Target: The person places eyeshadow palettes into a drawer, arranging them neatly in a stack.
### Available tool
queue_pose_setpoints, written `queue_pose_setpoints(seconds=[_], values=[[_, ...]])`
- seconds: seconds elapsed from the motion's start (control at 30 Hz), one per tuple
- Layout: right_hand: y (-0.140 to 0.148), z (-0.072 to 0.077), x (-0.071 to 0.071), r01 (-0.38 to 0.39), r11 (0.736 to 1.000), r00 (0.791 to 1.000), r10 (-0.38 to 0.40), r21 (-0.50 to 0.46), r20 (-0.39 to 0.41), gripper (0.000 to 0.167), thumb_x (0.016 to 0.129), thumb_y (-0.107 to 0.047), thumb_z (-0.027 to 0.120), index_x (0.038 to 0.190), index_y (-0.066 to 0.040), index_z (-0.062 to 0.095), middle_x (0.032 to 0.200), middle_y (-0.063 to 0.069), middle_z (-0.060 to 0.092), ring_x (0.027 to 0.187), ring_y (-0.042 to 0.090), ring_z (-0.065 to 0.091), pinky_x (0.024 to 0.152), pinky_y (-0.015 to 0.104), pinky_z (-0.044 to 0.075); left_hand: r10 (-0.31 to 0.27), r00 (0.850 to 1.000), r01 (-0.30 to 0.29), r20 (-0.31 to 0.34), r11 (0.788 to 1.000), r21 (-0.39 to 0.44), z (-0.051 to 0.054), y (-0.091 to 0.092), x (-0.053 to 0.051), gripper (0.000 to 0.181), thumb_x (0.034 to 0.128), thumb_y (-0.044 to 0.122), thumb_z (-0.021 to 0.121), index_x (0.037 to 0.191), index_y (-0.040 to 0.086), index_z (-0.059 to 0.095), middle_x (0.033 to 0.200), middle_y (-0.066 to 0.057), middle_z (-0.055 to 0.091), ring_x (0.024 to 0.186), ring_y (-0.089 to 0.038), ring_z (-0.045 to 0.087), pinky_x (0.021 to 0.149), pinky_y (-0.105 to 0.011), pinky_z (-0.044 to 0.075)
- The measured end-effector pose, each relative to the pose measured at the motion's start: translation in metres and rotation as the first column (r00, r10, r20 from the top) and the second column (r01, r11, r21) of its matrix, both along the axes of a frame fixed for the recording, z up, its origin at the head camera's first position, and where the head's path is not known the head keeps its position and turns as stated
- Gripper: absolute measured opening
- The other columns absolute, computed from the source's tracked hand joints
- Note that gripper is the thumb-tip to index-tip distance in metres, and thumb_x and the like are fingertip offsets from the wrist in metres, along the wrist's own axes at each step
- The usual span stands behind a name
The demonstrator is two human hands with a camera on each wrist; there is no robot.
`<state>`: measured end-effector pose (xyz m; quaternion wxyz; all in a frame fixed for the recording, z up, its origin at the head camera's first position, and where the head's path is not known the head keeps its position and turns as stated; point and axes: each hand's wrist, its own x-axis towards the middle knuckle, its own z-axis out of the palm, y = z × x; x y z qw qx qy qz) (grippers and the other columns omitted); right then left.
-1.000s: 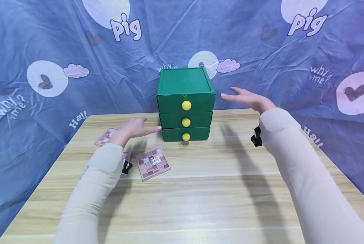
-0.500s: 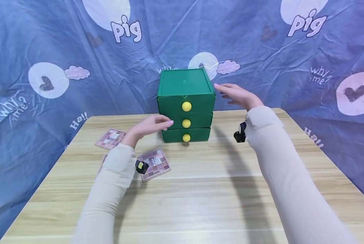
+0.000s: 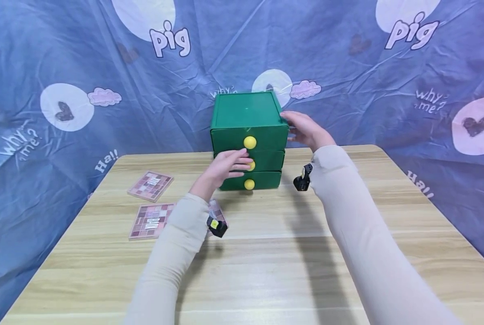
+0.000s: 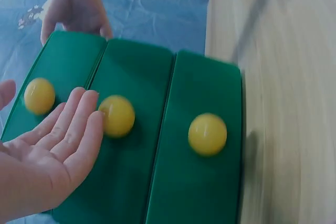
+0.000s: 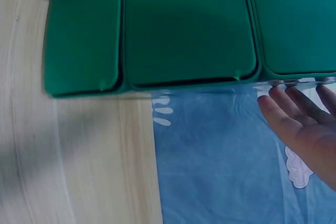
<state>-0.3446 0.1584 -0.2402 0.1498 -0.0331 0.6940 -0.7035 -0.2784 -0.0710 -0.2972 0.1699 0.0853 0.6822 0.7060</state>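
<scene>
A green chest with three stacked drawers (image 3: 247, 108) stands at the back of the table, each drawer front bearing a round yellow knob. All three drawers look pushed in. My left hand (image 3: 221, 169) is in front of the chest, fingers extended and palm facing the chest's right side. In the left wrist view its fingertips (image 4: 90, 98) lie between the top knob (image 4: 39, 96) and the middle knob (image 4: 117, 116); whether they touch the middle one I cannot tell. My right hand (image 3: 304, 128) is at the chest's upper right side, its fingertips (image 5: 275, 90) at that side wall.
Two pink eyeshadow palettes (image 3: 150, 185) lie flat on the wooden table (image 3: 266, 271) at the left. A third palette (image 3: 217, 210) is partly hidden behind my left wrist. A blue printed cloth (image 3: 164, 99) hangs behind the table.
My left hand has moved right, from beside the chest to in front of its knobs. My right hand has come left to the chest's side. The chest and palettes stay put.
</scene>
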Motion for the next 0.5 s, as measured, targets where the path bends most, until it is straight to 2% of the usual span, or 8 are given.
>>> queue_pose_setpoints(seconds=[0.17, 0.33, 0.5], values=[[-0.002, -0.006, -0.003, 0.045, 0.993, 0.999, -0.042, -0.114, 0.027, 0.047, 0.09, -0.023, 0.044, 0.134, -0.017, 0.029, 0.115, 0.004, 0.041, 0.089, 0.017, 0.044, 0.085, 0.038, 0.031, 0.016, 0.999, -0.019, 0.037, 0.997, 0.081, 0.0, 0.018, -0.002, 0.048, 0.0872, 0.037, 0.048, 0.12, 0.001, 0.046, 0.107, -0.011, 0.058, 0.096, -0.021, 0.055, 0.084, -0.037, 0.041], [-0.002, -0.01, -0.005, 0.054, 0.993, 0.998, -0.055, -0.109, -0.002, 0.049, 0.09, -0.022, 0.045, 0.135, -0.018, 0.028, 0.123, 0.006, 0.038, 0.092, 0.017, 0.044, 0.085, 0.038, 0.032, 0.061, 0.995, -0.072, 0.079, 0.985, 0.154, 0.001, 0.029, -0.004, 0.045, 0.0871, 0.038, 0.048, 0.116, 0.003, 0.049, 0.104, -0.009, 0.059, 0.093, -0.019, 0.056, 0.079, -0.033, 0.044], [-0.002, -0.014, -0.005, 0.062, 0.994, 0.997, -0.066, -0.093, -0.036, 0.05, 0.089, -0.024, 0.046, 0.135, -0.018, 0.028, 0.123, 0.007, 0.037, 0.093, 0.018, 0.044, 0.086, 0.039, 0.032, 0.121, 0.984, -0.152, 0.134, 0.957, 0.248, 0.0, 0.036, -0.007, 0.046, 0.0859, 0.041, 0.048, 0.109, 0.001, 0.053, 0.101, -0.01, 0.06, 0.09, -0.02, 0.058, 0.077, -0.034, 0.045]])
